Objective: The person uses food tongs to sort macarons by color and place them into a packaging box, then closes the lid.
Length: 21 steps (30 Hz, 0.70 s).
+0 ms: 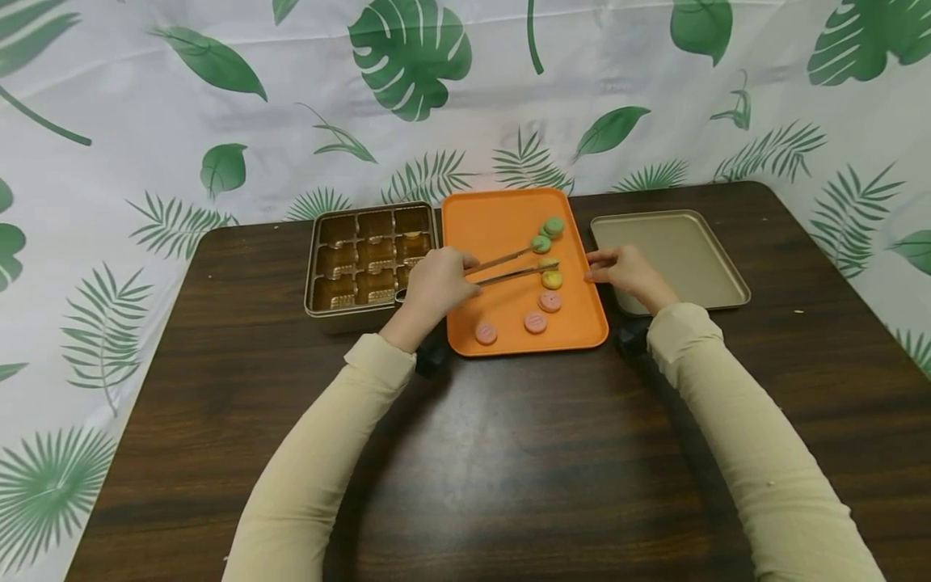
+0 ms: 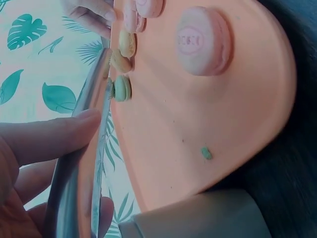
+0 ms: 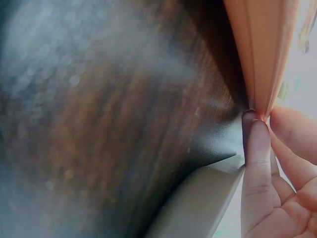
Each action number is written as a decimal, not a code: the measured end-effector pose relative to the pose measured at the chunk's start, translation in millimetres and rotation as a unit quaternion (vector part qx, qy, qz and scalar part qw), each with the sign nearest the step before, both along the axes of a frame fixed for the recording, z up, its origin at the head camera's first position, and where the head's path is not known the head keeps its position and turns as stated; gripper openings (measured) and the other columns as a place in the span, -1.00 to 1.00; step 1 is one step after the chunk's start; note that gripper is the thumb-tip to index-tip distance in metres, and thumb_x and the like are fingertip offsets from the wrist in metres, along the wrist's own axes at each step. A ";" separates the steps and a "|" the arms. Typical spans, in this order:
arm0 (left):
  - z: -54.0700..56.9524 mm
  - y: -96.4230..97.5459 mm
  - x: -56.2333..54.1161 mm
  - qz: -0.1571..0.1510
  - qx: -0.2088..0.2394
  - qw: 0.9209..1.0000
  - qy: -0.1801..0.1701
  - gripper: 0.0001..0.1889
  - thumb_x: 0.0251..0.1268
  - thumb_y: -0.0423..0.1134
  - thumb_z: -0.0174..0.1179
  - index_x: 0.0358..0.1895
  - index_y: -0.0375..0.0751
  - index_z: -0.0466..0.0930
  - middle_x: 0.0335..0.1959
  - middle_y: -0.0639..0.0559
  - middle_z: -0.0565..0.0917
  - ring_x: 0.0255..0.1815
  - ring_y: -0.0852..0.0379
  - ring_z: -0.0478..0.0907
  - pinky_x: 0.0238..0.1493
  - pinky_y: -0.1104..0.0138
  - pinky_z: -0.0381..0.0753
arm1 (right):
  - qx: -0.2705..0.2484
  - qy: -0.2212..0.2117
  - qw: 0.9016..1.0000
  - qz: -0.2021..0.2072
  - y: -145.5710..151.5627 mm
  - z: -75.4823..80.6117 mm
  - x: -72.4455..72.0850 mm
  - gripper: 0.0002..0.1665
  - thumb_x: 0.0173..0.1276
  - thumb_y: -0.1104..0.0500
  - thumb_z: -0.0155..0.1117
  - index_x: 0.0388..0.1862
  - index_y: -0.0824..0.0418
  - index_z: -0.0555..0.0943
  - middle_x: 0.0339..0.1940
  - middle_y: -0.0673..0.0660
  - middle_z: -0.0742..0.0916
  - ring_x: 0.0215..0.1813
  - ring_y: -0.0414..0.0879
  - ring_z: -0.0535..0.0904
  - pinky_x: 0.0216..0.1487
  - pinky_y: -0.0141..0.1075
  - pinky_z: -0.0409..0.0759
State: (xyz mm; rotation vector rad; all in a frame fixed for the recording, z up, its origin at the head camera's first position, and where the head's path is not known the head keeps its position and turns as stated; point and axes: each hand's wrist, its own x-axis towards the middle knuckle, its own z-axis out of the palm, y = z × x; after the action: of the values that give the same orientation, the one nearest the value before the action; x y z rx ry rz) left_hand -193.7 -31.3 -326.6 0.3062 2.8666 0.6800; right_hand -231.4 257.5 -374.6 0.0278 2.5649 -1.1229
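Metal tongs (image 1: 509,276) lie in my left hand (image 1: 439,283), gripped between thumb and fingers, their arms spread over the orange tray (image 1: 494,218). One tong tip reaches a green macaron (image 1: 541,243); the other overlaps the yellow macarons (image 1: 552,280). Behind them sits another green macaron (image 1: 553,226). Toward the front are pink macarons (image 1: 535,322), one of them large in the left wrist view (image 2: 203,42). With thumb and fingers, my right hand (image 1: 627,273) pinches the tray's right rim, seen close up in the right wrist view (image 3: 262,59).
Left of the tray stands a box with a brown compartment insert (image 1: 374,255); something yellow shows in one right-hand compartment. A shallow gold-coloured lid or tray (image 1: 676,250) lies to the right. Green crumbs (image 2: 206,152) dot the orange tray. A leaf-patterned cloth (image 1: 291,121) hangs behind the table.
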 end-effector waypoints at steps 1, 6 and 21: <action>-0.3 1.0 -0.7 0.002 -0.001 1.000 -0.002 -0.53 0.13 -0.15 0.37 0.16 0.00 0.61 0.10 0.06 0.68 -0.09 0.04 0.68 -0.30 0.22 0.64 | -0.002 0.000 1.000 -0.001 -0.3 -0.6 -0.1 -0.40 0.38 0.22 0.18 0.33 0.46 0.36 0.14 0.48 0.54 0.12 0.22 0.50 0.24 -0.03 0.44; -1.9 5.4 -2.3 0.005 -0.001 1.000 -0.015 -0.54 0.12 -0.16 0.38 0.15 0.00 0.62 0.11 0.07 0.67 -0.03 0.03 0.66 -0.20 0.19 0.65 | -0.005 0.001 1.000 -0.007 -0.4 -2.4 -1.3 -0.39 0.38 0.21 0.18 0.34 0.45 0.35 0.14 0.48 0.54 0.14 0.23 0.48 0.27 0.00 0.42; -3.3 7.9 -3.0 0.007 -0.004 1.000 -0.019 -0.57 0.14 -0.17 0.36 0.13 0.00 0.63 0.09 0.07 0.68 -0.10 0.05 0.68 -0.33 0.23 0.63 | -0.031 0.012 0.999 -0.006 6.6 -8.1 -4.3 -0.35 0.29 0.12 0.31 0.28 0.42 0.44 -0.01 0.37 0.64 -0.01 0.11 0.58 0.17 -0.08 0.51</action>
State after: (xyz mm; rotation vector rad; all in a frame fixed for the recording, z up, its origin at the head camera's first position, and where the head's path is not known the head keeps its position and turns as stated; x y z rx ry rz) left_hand -196.7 -23.4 -329.9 0.2695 2.8366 0.6681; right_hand -235.7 264.1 -382.7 0.0142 2.5530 -1.2127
